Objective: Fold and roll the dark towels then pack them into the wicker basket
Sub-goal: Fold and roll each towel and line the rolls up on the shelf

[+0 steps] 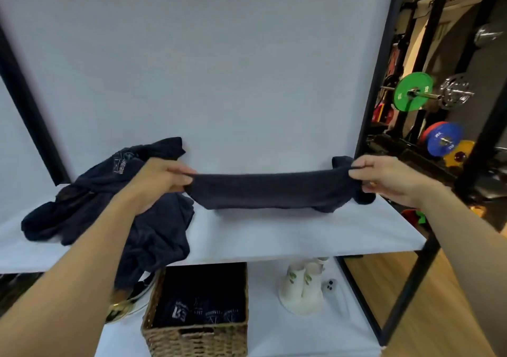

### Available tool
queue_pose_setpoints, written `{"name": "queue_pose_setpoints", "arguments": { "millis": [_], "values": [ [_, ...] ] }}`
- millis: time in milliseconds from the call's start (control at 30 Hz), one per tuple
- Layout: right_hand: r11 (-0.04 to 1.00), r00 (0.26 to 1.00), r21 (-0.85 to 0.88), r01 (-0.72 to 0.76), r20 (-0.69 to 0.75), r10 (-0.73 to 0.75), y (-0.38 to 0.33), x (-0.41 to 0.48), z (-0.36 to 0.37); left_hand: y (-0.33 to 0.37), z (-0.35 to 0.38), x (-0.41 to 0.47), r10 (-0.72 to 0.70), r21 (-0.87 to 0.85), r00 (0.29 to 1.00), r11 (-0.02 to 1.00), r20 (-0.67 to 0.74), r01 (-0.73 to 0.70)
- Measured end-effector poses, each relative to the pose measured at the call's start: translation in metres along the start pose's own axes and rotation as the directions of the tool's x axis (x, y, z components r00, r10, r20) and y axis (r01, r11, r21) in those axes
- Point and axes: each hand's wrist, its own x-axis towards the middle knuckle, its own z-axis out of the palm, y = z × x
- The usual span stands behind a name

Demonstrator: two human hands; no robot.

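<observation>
A dark navy towel (270,190) is stretched out flat and taut just above the white table (301,236). My left hand (162,177) pinches its left end and my right hand (384,177) pinches its right end. A loose heap of more dark towels (109,208) lies at the table's left and spills over the front edge. Below the table, a wicker basket (197,337) stands on the floor sheet with several rolled dark towels (203,312) packed inside.
White paper cups (304,288) and a small white device (330,285) lie on the floor sheet right of the basket. A black metal frame (406,296) edges the table at right. Gym weight plates (413,92) stand beyond it. A gold-rimmed object (120,306) sits left of the basket.
</observation>
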Motion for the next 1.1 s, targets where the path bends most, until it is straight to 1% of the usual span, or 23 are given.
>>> {"name": "queue_pose_setpoints", "arguments": {
  "millis": [67, 100, 167, 233, 300, 367, 467, 567, 633, 667, 733, 767, 800, 833, 867, 900, 933, 967, 1000, 1033, 1100],
  "values": [
    [0.981, 0.985, -0.136, -0.138, 0.081, 0.15, 0.031, -0.017, 0.011, -0.035, 0.011, -0.018, -0.128, 0.061, 0.987, 0.991, 0.092, 0.123],
    [0.97, 0.973, -0.158, -0.184, 0.108, 0.202, 0.041, -0.022, 0.015, -0.047, 0.015, -0.023, -0.187, 0.089, 0.973, 0.98, 0.137, 0.176],
    [0.967, 0.963, -0.118, -0.225, 0.126, 0.239, 0.051, -0.022, 0.02, -0.063, 0.023, -0.024, -0.262, 0.136, 0.947, 0.961, 0.185, 0.24],
    [0.974, 0.973, -0.072, -0.213, 0.075, 0.218, 0.051, -0.011, 0.021, -0.066, 0.029, -0.013, -0.255, 0.135, 0.958, 0.962, 0.13, 0.238],
    [0.984, 0.985, -0.045, -0.174, -0.018, 0.173, 0.048, 0.012, 0.02, -0.065, 0.034, 0.008, -0.208, 0.102, 0.978, 0.973, 0.015, 0.206],
    [0.989, 0.985, -0.053, -0.14, -0.111, 0.133, 0.047, 0.043, 0.022, -0.064, 0.04, 0.039, -0.157, 0.089, 0.984, 0.982, -0.085, 0.165],
    [0.987, 0.971, -0.113, -0.115, -0.224, 0.087, 0.059, 0.098, 0.025, -0.069, 0.053, 0.095, -0.131, 0.107, 0.975, 0.983, -0.18, 0.151],
    [0.966, 0.95, -0.233, -0.117, -0.31, 0.04, 0.086, 0.151, 0.031, -0.082, 0.069, 0.149, -0.122, 0.189, 0.967, 0.968, -0.226, 0.166],
    [0.902, 0.942, -0.388, -0.187, -0.33, 0.054, 0.107, 0.176, 0.038, -0.101, 0.079, 0.177, -0.144, 0.269, 0.963, 0.941, -0.227, 0.204],
    [0.847, 0.943, -0.479, -0.231, -0.325, 0.073, 0.116, 0.184, 0.042, -0.111, 0.085, 0.186, -0.165, 0.318, 0.961, 0.919, -0.224, 0.232],
    [0.678, 0.947, -0.683, -0.274, -0.314, 0.066, 0.126, 0.189, 0.053, -0.125, 0.096, 0.194, -0.184, 0.46, 0.955, 0.844, -0.234, 0.275],
    [0.597, 0.948, -0.761, -0.253, -0.317, -0.002, 0.127, 0.19, 0.059, -0.127, 0.104, 0.193, -0.143, 0.55, 0.958, 0.794, -0.247, 0.26],
    [0.556, 0.949, -0.81, -0.187, -0.296, -0.111, 0.125, 0.19, 0.068, -0.124, 0.114, 0.191, -0.063, 0.625, 0.971, 0.756, -0.229, 0.196],
    [0.557, 0.948, -0.827, -0.077, -0.234, -0.215, 0.121, 0.189, 0.08, -0.12, 0.126, 0.185, 0.02, 0.656, 0.986, 0.749, -0.163, 0.093],
    [0.57, 0.954, -0.82, 0.044, -0.135, -0.268, 0.118, 0.189, 0.095, -0.116, 0.139, 0.176, 0.068, 0.654, 0.996, 0.756, -0.051, -0.018],
    [0.577, 0.966, -0.806, 0.133, -0.024, -0.257, 0.118, 0.189, 0.108, -0.116, 0.151, 0.166, 0.073, 0.655, 0.994, 0.748, 0.081, -0.108],
    [0.571, 0.98, -0.805, 0.162, 0.063, -0.189, 0.122, 0.189, 0.119, -0.119, 0.16, 0.154, 0.024, 0.69, 0.978, 0.706, 0.205, -0.162],
    [0.544, 0.988, -0.825, 0.153, 0.113, -0.106, 0.128, 0.189, 0.124, -0.125, 0.163, 0.143, -0.04, 0.741, 0.958, 0.643, 0.285, -0.194],
    [0.518, 0.991, -0.845, 0.132, 0.121, -0.056, 0.135, 0.189, 0.122, -0.132, 0.16, 0.136, -0.081, 0.784, 0.947, 0.586, 0.31, -0.206],
    [0.503, 0.995, -0.858, 0.103, 0.098, -0.035, 0.141, 0.19, 0.116, -0.138, 0.151, 0.132, -0.109, 0.813, 0.95, 0.552, 0.292, -0.187],
    [0.502, 0.998, -0.863, 0.058, 0.049, -0.032, 0.145, 0.192, 0.1, -0.144, 0.13, 0.124, -0.143, 0.846, 0.961, 0.518, 0.236, -0.131]
  ]
}}
